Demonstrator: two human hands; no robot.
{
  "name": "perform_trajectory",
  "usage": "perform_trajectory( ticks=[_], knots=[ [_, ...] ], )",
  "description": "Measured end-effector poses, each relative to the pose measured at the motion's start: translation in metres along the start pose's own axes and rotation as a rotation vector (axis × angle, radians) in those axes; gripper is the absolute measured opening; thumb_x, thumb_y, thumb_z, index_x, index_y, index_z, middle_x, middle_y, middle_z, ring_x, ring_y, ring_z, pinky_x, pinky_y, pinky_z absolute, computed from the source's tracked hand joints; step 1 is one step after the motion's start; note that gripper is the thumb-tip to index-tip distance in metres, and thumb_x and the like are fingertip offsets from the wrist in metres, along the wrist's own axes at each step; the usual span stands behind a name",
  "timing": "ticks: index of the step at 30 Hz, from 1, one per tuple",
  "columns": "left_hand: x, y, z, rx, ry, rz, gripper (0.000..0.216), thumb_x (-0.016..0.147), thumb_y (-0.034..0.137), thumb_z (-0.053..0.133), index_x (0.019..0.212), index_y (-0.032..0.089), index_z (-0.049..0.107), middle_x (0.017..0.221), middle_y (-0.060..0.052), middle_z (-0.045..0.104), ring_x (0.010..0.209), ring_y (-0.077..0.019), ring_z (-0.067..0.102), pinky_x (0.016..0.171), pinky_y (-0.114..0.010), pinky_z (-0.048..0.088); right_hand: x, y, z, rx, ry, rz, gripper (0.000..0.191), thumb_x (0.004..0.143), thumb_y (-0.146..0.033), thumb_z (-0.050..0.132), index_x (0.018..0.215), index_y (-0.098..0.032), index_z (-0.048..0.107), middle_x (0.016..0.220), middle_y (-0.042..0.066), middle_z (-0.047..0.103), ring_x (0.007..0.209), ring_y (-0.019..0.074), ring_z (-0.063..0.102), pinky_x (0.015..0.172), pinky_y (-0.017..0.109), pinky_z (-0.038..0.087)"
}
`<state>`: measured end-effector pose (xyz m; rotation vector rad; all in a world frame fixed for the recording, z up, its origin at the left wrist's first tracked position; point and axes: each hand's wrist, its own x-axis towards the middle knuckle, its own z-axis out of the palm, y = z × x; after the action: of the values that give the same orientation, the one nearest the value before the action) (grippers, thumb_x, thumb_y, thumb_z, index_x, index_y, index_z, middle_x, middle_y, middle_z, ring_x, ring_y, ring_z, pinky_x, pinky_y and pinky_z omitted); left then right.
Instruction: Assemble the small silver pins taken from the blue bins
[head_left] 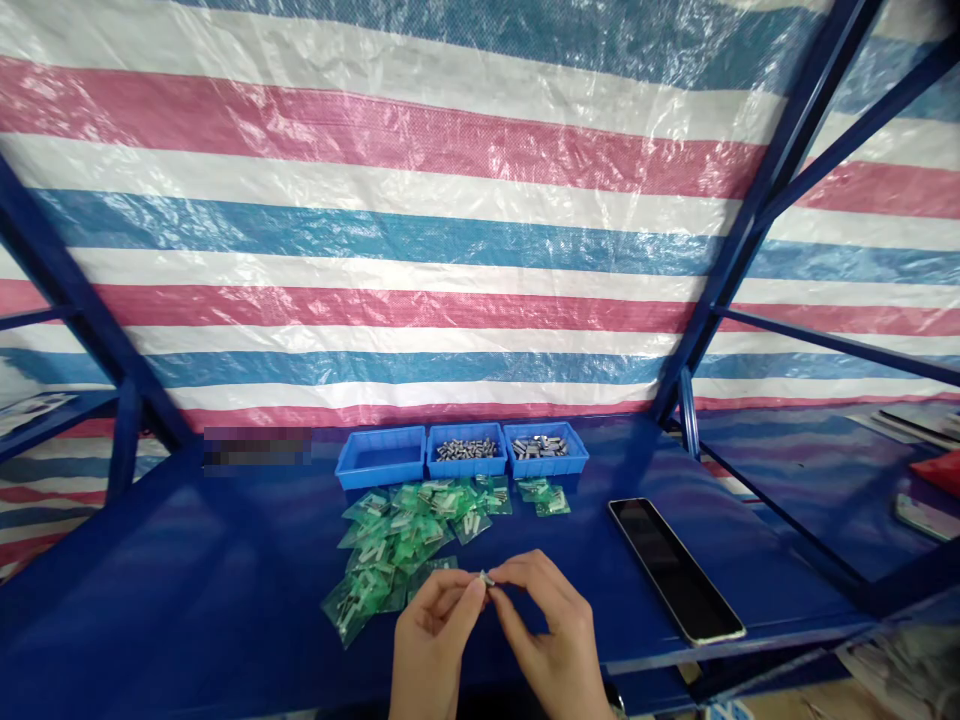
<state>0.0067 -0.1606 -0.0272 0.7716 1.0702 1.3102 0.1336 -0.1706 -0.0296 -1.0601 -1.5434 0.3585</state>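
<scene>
Near the front edge of the blue table my left hand (439,625) and my right hand (544,620) meet, thumbs and fingertips pinched together. Between them is a small silvery metal piece (487,579), mostly covered by the fingers. Just beyond my left hand lies a heap of small clear green-tinted bags (405,530) with metal pieces inside. One bag (433,568) is partly hidden behind my left fingers. A few more bags (551,500) lie apart, to the right of the heap.
Three blue bins stand in a row at the back: a bare left bin (381,455), and a middle bin (469,472) and right bin (551,467) with small metal pieces. A dark-screened phone (675,570) lies to the right. Blue metal posts (757,230) frame the table before a striped sheet (420,230).
</scene>
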Motion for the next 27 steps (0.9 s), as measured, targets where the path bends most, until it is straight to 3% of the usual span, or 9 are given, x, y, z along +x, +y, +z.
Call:
perform_trajectory(
  ticks=[5, 9, 17, 21, 24, 27],
  knots=[
    [0.001, -0.005, -0.009, 0.105, -0.044, 0.095, 0.029, 0.065, 0.042, 0.085, 0.079, 0.019, 0.074, 0.08, -0.004, 0.075, 0.083, -0.0213, 0.071, 0.078, -0.027, 0.058, 0.002, -0.008, -0.005, 0.019, -0.027, 0.039, 0.011, 0.093, -0.017, 0.057, 0.089, -0.021, 0.066, 0.081, 0.005, 0.068, 0.074, 0.0198, 0.065, 0.066, 0.029, 0.052],
    [-0.005, -0.007, -0.013, 0.169, -0.034, 0.138, 0.033, 0.065, 0.044, 0.084, 0.089, 0.022, 0.076, 0.095, -0.007, 0.078, 0.093, -0.026, 0.073, 0.084, -0.031, 0.06, 0.003, -0.01, -0.002, 0.122, -0.041, 0.124, 0.018, 0.094, -0.025, 0.057, 0.078, -0.02, 0.063, 0.074, 0.003, 0.065, 0.069, 0.0174, 0.061, 0.063, 0.025, 0.048],
    [-0.003, -0.003, -0.017, 0.372, -0.07, 0.35, 0.017, 0.076, 0.039, 0.074, 0.083, 0.023, 0.076, 0.104, -0.009, 0.073, 0.099, -0.0276, 0.071, 0.081, -0.03, 0.061, -0.006, -0.005, 0.018, 0.565, -0.156, 0.397, 0.033, 0.094, -0.044, 0.056, 0.079, -0.02, 0.072, 0.07, 0.002, 0.064, 0.067, 0.0172, 0.058, 0.062, 0.024, 0.047],
    [-0.003, 0.0, -0.015, 0.542, -0.146, 0.562, 0.008, 0.082, 0.028, 0.067, 0.083, 0.027, 0.075, 0.095, -0.007, 0.074, 0.092, -0.0252, 0.071, 0.077, -0.031, 0.06, -0.014, -0.002, 0.029, 0.714, -0.18, 0.356, 0.031, 0.089, -0.047, 0.063, 0.082, -0.021, 0.077, 0.075, 0.005, 0.072, 0.073, 0.0218, 0.066, 0.071, 0.03, 0.054],
    [0.001, 0.012, -0.009, 0.692, -0.185, 0.76, 0.012, 0.084, 0.021, 0.063, 0.083, 0.028, 0.072, 0.088, -0.004, 0.075, 0.087, -0.023, 0.071, 0.075, -0.031, 0.059, -0.023, 0.004, 0.035, 0.63, -0.126, 0.346, 0.023, 0.088, -0.038, 0.063, 0.09, -0.021, 0.078, 0.084, 0.007, 0.074, 0.079, 0.0235, 0.069, 0.075, 0.033, 0.054],
    [0.029, 0.035, 0.006, 0.873, -0.18, 0.913, 0.014, 0.089, 0.02, 0.058, 0.086, 0.027, 0.07, 0.089, -0.004, 0.075, 0.086, -0.0209, 0.069, 0.078, -0.031, 0.056, -0.024, 0.006, 0.035, 0.518, -0.16, 0.331, 0.02, 0.087, -0.029, 0.06, 0.092, -0.021, 0.078, 0.082, 0.006, 0.072, 0.073, 0.0202, 0.066, 0.068, 0.029, 0.052]
  ],
)
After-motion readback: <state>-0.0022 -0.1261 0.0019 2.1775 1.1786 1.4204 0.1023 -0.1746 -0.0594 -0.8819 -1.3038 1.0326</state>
